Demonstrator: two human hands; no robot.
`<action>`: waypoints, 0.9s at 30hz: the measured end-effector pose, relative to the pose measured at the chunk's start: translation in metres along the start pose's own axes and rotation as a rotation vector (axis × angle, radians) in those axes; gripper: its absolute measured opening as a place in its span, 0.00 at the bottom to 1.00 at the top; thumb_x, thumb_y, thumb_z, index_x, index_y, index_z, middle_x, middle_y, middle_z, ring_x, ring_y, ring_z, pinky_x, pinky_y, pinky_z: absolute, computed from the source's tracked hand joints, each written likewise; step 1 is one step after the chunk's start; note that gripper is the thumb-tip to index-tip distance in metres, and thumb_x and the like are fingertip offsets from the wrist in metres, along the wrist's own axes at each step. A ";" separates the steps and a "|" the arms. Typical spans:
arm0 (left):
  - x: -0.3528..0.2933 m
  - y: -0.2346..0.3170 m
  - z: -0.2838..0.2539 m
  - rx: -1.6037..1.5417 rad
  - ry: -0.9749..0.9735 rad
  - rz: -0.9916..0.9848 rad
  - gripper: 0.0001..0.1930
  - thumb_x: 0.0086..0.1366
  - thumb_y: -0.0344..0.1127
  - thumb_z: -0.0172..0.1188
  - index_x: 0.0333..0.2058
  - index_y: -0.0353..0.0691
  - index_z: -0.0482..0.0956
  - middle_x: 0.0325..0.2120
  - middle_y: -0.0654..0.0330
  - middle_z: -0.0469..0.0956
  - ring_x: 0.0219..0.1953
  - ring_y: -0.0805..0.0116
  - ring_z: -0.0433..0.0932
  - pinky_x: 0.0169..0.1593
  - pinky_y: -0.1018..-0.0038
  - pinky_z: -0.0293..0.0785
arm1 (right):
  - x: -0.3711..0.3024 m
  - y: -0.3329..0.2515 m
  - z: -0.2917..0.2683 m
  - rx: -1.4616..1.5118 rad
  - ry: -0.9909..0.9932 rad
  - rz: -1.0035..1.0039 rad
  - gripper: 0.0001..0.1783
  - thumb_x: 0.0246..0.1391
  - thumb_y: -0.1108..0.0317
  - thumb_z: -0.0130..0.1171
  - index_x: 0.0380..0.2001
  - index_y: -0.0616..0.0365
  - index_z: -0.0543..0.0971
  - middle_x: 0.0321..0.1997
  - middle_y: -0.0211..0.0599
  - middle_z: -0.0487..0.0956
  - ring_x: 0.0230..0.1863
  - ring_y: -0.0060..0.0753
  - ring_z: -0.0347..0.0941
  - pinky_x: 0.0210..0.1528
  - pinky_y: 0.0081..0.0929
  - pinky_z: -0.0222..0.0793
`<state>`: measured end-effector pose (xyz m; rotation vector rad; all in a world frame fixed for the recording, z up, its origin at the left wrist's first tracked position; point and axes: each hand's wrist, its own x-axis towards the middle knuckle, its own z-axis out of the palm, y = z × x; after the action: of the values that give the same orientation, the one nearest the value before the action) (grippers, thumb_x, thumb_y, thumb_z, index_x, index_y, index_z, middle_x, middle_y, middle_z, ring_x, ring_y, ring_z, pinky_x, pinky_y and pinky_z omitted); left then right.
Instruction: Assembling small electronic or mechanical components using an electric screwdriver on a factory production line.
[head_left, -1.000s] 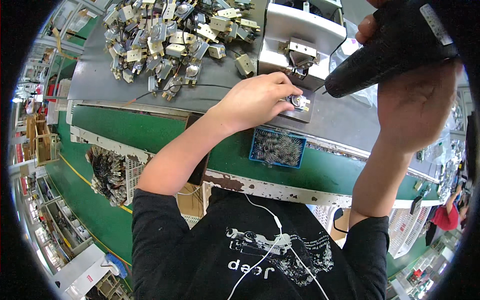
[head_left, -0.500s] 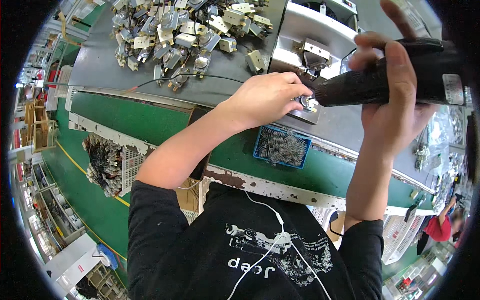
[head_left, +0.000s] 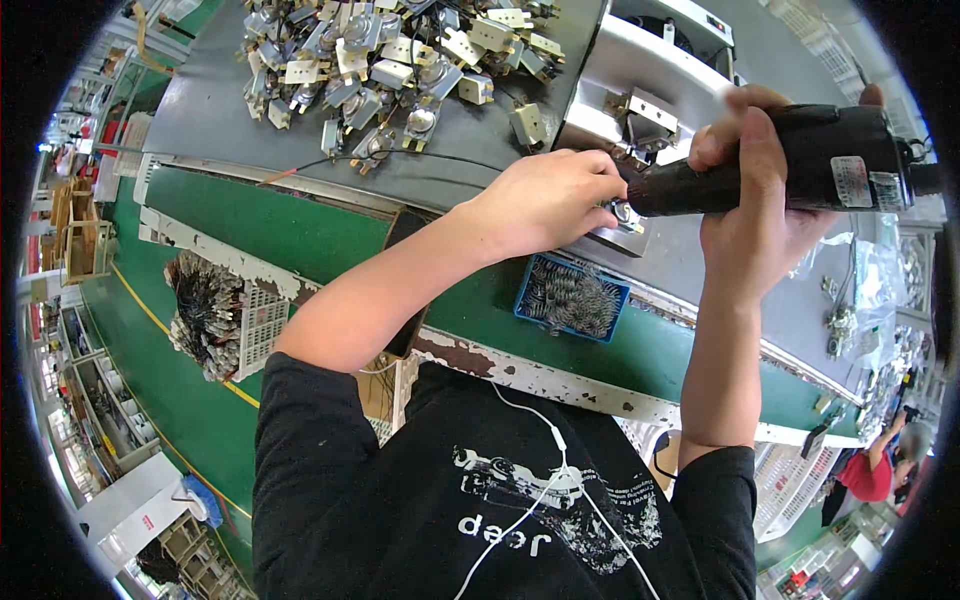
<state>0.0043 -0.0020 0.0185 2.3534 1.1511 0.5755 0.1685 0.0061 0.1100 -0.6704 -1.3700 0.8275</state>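
My right hand (head_left: 765, 195) is wrapped round a black electric screwdriver (head_left: 810, 160), which lies almost level with its tip pointing left. That tip meets a small metal part with a round face (head_left: 625, 214) on a metal fixture (head_left: 632, 238). From the left, my left hand (head_left: 550, 200) pinches the same part with bent fingers, which partly hide it. Just behind the fixture sits a part with a pale block (head_left: 650, 112) on a shiny metal stand (head_left: 600, 75). A blue tray (head_left: 520, 290) full of coiled springs (head_left: 575, 298) is just below my left wrist.
A heap of metal parts with pale blocks (head_left: 400, 70) covers the far left of the grey worktop (head_left: 200, 120). A thin black cable (head_left: 450, 154) runs across it. Clear plastic bags (head_left: 875, 290) lie at the right. A person in red (head_left: 868, 475) is beyond.
My right hand and the screwdriver have turned slightly, and its fingers have closed further round the body. My left hand stays at the part. The whole worktop has shifted a little rightward in view.
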 end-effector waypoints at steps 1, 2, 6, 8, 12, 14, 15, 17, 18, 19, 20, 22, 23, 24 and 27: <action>0.000 0.000 0.000 0.000 0.001 -0.001 0.13 0.62 0.41 0.64 0.44 0.43 0.81 0.43 0.61 0.77 0.47 0.57 0.78 0.50 0.63 0.76 | 0.001 0.001 0.000 0.000 -0.001 0.000 0.48 0.58 0.81 0.56 0.73 0.52 0.41 0.39 0.55 0.78 0.24 0.28 0.74 0.27 0.31 0.73; 0.000 0.000 -0.001 -0.009 -0.007 -0.006 0.14 0.62 0.40 0.64 0.44 0.43 0.81 0.43 0.61 0.77 0.47 0.57 0.78 0.50 0.63 0.76 | 0.001 0.001 -0.001 0.010 -0.010 -0.003 0.48 0.58 0.81 0.56 0.73 0.51 0.41 0.39 0.55 0.78 0.24 0.28 0.74 0.27 0.31 0.73; 0.000 0.000 0.000 -0.020 -0.007 0.002 0.14 0.62 0.40 0.64 0.44 0.43 0.81 0.44 0.60 0.77 0.47 0.55 0.78 0.51 0.62 0.76 | 0.002 0.000 0.000 -0.028 -0.021 -0.031 0.48 0.58 0.81 0.56 0.73 0.50 0.41 0.39 0.55 0.78 0.24 0.28 0.73 0.27 0.32 0.73; 0.000 0.000 0.000 -0.023 -0.006 0.001 0.14 0.62 0.40 0.64 0.44 0.43 0.81 0.44 0.60 0.77 0.47 0.55 0.78 0.51 0.62 0.76 | 0.001 0.001 0.000 -0.010 -0.013 -0.021 0.48 0.58 0.81 0.55 0.73 0.51 0.40 0.39 0.55 0.78 0.24 0.28 0.73 0.27 0.32 0.73; 0.001 0.002 -0.001 -0.022 -0.011 -0.009 0.14 0.62 0.40 0.64 0.44 0.43 0.81 0.43 0.60 0.77 0.47 0.56 0.78 0.51 0.62 0.76 | 0.001 0.001 -0.002 -0.011 -0.016 -0.008 0.48 0.58 0.80 0.55 0.73 0.51 0.40 0.39 0.54 0.78 0.24 0.28 0.73 0.28 0.31 0.73; 0.001 0.002 -0.002 -0.018 -0.022 -0.017 0.14 0.62 0.40 0.65 0.44 0.43 0.81 0.43 0.60 0.77 0.47 0.56 0.78 0.50 0.62 0.76 | 0.001 0.000 0.000 -0.012 -0.018 -0.003 0.47 0.59 0.80 0.55 0.73 0.52 0.40 0.39 0.54 0.78 0.24 0.29 0.73 0.28 0.31 0.73; 0.001 0.002 -0.002 -0.014 -0.034 -0.025 0.14 0.61 0.40 0.65 0.44 0.43 0.81 0.43 0.60 0.77 0.47 0.57 0.78 0.50 0.62 0.76 | 0.001 0.000 0.001 -0.014 -0.020 0.003 0.47 0.59 0.80 0.56 0.73 0.52 0.40 0.39 0.54 0.78 0.24 0.29 0.73 0.28 0.31 0.73; 0.000 0.003 -0.002 -0.019 -0.026 -0.014 0.14 0.61 0.40 0.65 0.45 0.44 0.82 0.43 0.60 0.77 0.47 0.57 0.78 0.50 0.63 0.76 | 0.001 -0.005 0.001 -0.017 0.003 0.014 0.46 0.59 0.79 0.55 0.72 0.52 0.42 0.39 0.55 0.78 0.24 0.29 0.73 0.28 0.31 0.72; 0.000 0.003 -0.003 -0.024 -0.019 -0.004 0.15 0.62 0.40 0.65 0.46 0.44 0.82 0.43 0.60 0.77 0.47 0.58 0.78 0.50 0.63 0.76 | 0.001 -0.007 0.000 -0.019 0.026 0.026 0.44 0.60 0.79 0.55 0.72 0.53 0.43 0.40 0.55 0.78 0.24 0.29 0.72 0.28 0.31 0.72; -0.001 0.003 -0.003 -0.024 -0.019 -0.003 0.15 0.62 0.40 0.65 0.46 0.44 0.82 0.43 0.60 0.77 0.47 0.58 0.78 0.50 0.63 0.76 | 0.003 -0.009 -0.002 -0.020 0.027 0.026 0.44 0.60 0.79 0.55 0.72 0.53 0.43 0.40 0.55 0.78 0.24 0.29 0.72 0.28 0.31 0.72; -0.002 0.004 -0.004 -0.035 0.002 0.011 0.15 0.62 0.40 0.64 0.47 0.45 0.82 0.43 0.61 0.77 0.47 0.58 0.78 0.50 0.64 0.76 | 0.005 -0.011 -0.006 0.017 0.051 -0.002 0.42 0.60 0.78 0.55 0.71 0.53 0.45 0.40 0.56 0.78 0.24 0.29 0.72 0.28 0.32 0.72; -0.004 0.004 -0.004 -0.044 0.022 0.024 0.15 0.62 0.40 0.64 0.47 0.46 0.82 0.43 0.61 0.77 0.47 0.59 0.78 0.50 0.64 0.76 | 0.009 -0.014 -0.016 0.055 0.076 -0.030 0.41 0.61 0.77 0.55 0.71 0.54 0.47 0.40 0.56 0.78 0.24 0.29 0.72 0.28 0.32 0.72; -0.005 0.004 -0.004 -0.038 0.028 0.030 0.15 0.63 0.40 0.63 0.48 0.46 0.81 0.44 0.62 0.77 0.47 0.59 0.78 0.48 0.64 0.77 | 0.012 -0.014 -0.022 0.015 0.045 -0.059 0.39 0.61 0.77 0.55 0.70 0.54 0.48 0.40 0.56 0.78 0.24 0.30 0.72 0.28 0.32 0.71; -0.007 0.004 -0.005 -0.032 0.033 0.036 0.15 0.64 0.40 0.62 0.48 0.46 0.80 0.45 0.63 0.77 0.46 0.59 0.78 0.47 0.65 0.77 | 0.014 -0.014 -0.025 -0.024 0.014 -0.089 0.38 0.61 0.77 0.55 0.69 0.55 0.49 0.40 0.55 0.78 0.25 0.30 0.72 0.28 0.33 0.71; -0.006 0.008 -0.008 -0.049 0.065 0.036 0.15 0.64 0.40 0.62 0.49 0.46 0.79 0.43 0.62 0.77 0.45 0.59 0.79 0.47 0.65 0.77 | 0.016 -0.015 -0.027 0.010 0.031 -0.150 0.36 0.61 0.76 0.56 0.68 0.57 0.53 0.40 0.56 0.79 0.26 0.31 0.74 0.28 0.30 0.72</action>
<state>0.0018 -0.0094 0.0290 2.3336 1.1120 0.6897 0.1977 0.0122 0.1286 -0.5630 -1.3696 0.7008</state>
